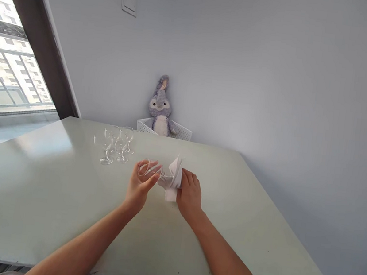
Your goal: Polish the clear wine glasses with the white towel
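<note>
A clear stemmed glass (164,180) lies sideways above the table, between my two hands. My left hand (143,181) is closed round its foot and stem, with the round foot showing among the fingers. My right hand (190,192) grips a white cloth (174,176) that wraps round the bowl of the glass. One corner of the cloth sticks up and another part hangs down below the glass. The tips of my right fingers are partly hidden behind the cloth.
Several clear stemmed glasses (106,160) stand upright in a group on the pale table (224,245), left of my hands. A purple-grey plush toy (161,125) sits in a white perforated basket (184,133) behind the far edge. A window is at the left.
</note>
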Action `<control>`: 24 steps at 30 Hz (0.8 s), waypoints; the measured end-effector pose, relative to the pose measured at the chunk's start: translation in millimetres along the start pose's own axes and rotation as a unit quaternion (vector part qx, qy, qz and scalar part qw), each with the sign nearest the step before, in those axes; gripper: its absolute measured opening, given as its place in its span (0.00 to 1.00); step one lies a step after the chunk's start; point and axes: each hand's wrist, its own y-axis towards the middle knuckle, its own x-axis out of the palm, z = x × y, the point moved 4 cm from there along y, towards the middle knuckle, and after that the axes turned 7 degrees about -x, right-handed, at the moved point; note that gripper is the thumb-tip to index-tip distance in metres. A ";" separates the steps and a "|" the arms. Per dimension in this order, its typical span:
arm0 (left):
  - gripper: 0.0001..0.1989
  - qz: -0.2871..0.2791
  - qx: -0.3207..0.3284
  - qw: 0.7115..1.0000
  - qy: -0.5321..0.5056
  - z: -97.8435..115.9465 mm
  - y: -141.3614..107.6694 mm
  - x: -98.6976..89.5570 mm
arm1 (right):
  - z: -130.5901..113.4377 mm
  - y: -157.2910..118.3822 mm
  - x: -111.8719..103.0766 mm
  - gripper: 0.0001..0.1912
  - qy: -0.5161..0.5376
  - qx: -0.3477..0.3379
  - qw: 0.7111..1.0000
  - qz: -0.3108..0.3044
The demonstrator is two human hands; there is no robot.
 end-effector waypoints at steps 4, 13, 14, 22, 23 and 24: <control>0.22 -0.026 0.044 0.999 0.018 3.3 -9.3 7.3 | 1.7 0.5 2.9 0.31 0.024 0.020 0.999 0.008; 0.24 -0.127 0.083 0.988 0.041 12.0 -21.9 20.2 | 8.7 -2.8 17.7 0.14 0.194 0.056 0.975 -0.092; 0.23 -0.116 0.078 0.990 0.028 12.0 -20.7 18.5 | 9.0 -2.7 17.9 0.14 0.253 0.068 0.962 -0.081; 0.26 -0.114 0.159 0.980 0.025 12.8 -25.7 20.8 | 13.3 -9.5 22.5 0.21 0.528 0.289 0.797 0.050; 0.27 -0.111 0.169 0.979 0.023 13.2 -26.4 20.9 | 13.3 -9.7 22.7 0.21 0.542 0.299 0.783 0.056; 0.27 -0.107 0.176 0.978 0.023 13.4 -27.0 20.8 | 12.9 -9.8 23.8 0.20 0.554 0.303 0.773 0.053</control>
